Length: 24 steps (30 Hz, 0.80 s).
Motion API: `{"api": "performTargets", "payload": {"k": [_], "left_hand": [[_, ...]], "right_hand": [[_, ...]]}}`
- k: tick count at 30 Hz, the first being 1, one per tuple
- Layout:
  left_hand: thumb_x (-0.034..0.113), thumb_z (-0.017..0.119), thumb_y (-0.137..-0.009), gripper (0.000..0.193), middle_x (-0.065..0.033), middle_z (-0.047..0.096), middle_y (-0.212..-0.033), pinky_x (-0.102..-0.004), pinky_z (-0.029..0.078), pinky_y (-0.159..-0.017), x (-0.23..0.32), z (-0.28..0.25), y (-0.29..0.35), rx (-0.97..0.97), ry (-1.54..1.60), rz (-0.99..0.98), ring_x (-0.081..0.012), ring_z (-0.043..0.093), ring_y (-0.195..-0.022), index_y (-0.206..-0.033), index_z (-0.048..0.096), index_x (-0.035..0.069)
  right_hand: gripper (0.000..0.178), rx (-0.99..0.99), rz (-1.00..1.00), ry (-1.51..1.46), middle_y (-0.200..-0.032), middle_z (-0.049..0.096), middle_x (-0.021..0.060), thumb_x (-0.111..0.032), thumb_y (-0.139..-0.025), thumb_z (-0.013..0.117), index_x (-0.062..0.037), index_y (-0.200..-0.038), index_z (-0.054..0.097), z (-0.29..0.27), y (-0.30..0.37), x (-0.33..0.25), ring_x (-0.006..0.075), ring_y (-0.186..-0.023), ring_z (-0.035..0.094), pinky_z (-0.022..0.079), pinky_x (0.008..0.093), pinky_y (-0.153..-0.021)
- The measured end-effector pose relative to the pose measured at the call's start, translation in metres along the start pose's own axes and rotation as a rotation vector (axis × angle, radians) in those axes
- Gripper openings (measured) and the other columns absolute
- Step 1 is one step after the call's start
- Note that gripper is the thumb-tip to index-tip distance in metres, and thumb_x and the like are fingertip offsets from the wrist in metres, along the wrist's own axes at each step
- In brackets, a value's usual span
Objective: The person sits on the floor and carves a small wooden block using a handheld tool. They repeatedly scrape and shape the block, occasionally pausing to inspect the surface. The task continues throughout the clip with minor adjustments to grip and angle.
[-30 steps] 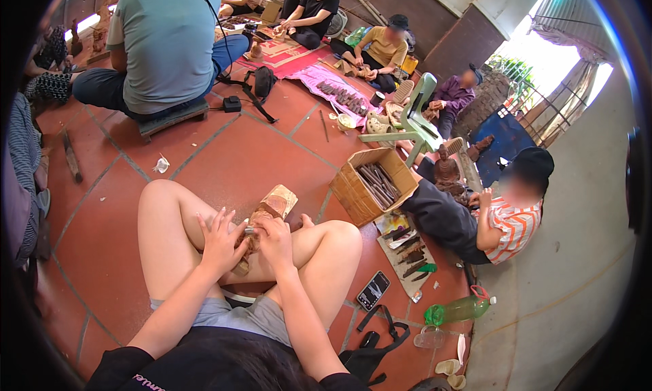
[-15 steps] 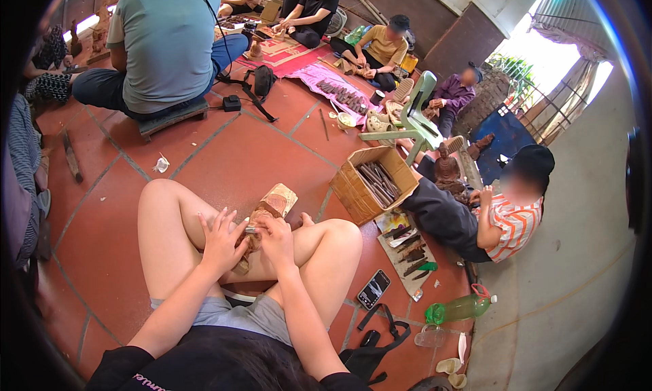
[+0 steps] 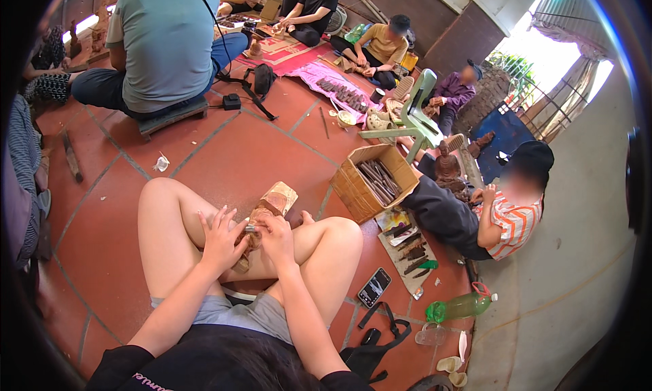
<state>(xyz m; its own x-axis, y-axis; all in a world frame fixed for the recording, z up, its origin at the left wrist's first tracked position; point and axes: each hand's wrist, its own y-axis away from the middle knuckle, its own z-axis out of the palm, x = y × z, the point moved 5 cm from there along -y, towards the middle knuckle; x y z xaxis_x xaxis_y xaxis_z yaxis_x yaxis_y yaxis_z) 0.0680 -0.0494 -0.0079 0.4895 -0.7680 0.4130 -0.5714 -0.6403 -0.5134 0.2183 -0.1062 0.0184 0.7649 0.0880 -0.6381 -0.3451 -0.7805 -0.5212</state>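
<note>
A carved wooden figure lies slanted between my bent legs, its pale, blocky end pointing away from me. My left hand is on its left side, fingers stretched and spread, with the thumb and index finger reaching to the wood. From the right, my right hand bends over the carving with its fingers curled together. A small silvery piece shows at its fingertips, between the two hands; its full shape is hidden. The lower end of the carving shows below my hands.
Right of my knee stand a cardboard box of dark sticks and a mat with several carving tools. Nearer lie a phone, a black bag and a green bottle. Several people sit around; a green chair stands beyond the box.
My hands and the carving stay almost in place. The person in the striped shirt shifts slightly at the right.
</note>
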Motion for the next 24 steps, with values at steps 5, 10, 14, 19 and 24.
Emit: {"api": "performTargets", "payload": {"k": [5, 10, 14, 19, 24], "left_hand": [[0.035, 0.068, -0.087, 0.04, -0.0148, 0.055, -0.137, -0.0773, -0.003, -0.113, -0.004, 0.003, 0.0, -0.098, 0.02, -0.021, -0.0358, 0.038, -0.141, -0.121, 0.071, 0.013], [0.037, 0.067, -0.088, 0.041, -0.0147, 0.055, -0.139, -0.0768, -0.003, -0.113, -0.002, 0.0, 0.001, -0.029, 0.005, -0.003, -0.0356, 0.038, -0.141, -0.122, 0.07, 0.015], [0.039, 0.066, -0.088, 0.042, -0.0149, 0.055, -0.141, -0.0765, 0.0, -0.113, -0.002, 0.003, 0.0, -0.051, -0.003, -0.044, -0.0362, 0.039, -0.141, -0.123, 0.07, 0.016], [0.037, 0.065, -0.09, 0.037, -0.0112, 0.057, -0.141, -0.0774, 0.005, -0.112, -0.003, 0.002, 0.0, -0.107, -0.002, -0.031, -0.0329, 0.041, -0.141, -0.119, 0.073, 0.017], [0.041, 0.063, -0.091, 0.042, -0.0111, 0.054, -0.142, -0.0795, 0.002, -0.11, -0.002, 0.0, 0.004, -0.086, -0.013, -0.025, -0.0318, 0.04, -0.142, -0.127, 0.069, 0.019]], "right_hand": [[0.023, -0.158, 0.253, -0.192, -0.09, 0.071, 0.0109, -0.002, -0.076, 0.077, -0.0047, -0.098, 0.073, 0.005, 0.004, 0.011, 0.0298, -0.086, 0.067, 0.052, 0.0404, -0.083], [0.022, 0.003, -0.002, 0.026, -0.089, 0.071, 0.0126, 0.0, -0.076, 0.076, -0.0052, -0.097, 0.073, -0.001, 0.001, -0.002, 0.0312, -0.084, 0.067, 0.054, 0.0414, -0.078], [0.022, 0.037, 0.013, 0.018, -0.09, 0.071, 0.0138, -0.001, -0.075, 0.076, -0.0054, -0.097, 0.074, 0.0, 0.0, 0.001, 0.032, -0.085, 0.067, 0.054, 0.0423, -0.079], [0.022, -0.1, 0.175, -0.051, -0.093, 0.072, 0.015, 0.004, -0.074, 0.074, -0.0037, -0.095, 0.073, 0.005, 0.004, 0.008, 0.0314, -0.082, 0.071, 0.057, 0.0404, -0.075], [0.019, -0.092, 0.194, -0.007, -0.087, 0.073, 0.0081, 0.0, -0.073, 0.077, -0.006, -0.091, 0.073, 0.006, 0.005, 0.009, 0.0265, -0.083, 0.067, 0.049, 0.0396, -0.077]]}}
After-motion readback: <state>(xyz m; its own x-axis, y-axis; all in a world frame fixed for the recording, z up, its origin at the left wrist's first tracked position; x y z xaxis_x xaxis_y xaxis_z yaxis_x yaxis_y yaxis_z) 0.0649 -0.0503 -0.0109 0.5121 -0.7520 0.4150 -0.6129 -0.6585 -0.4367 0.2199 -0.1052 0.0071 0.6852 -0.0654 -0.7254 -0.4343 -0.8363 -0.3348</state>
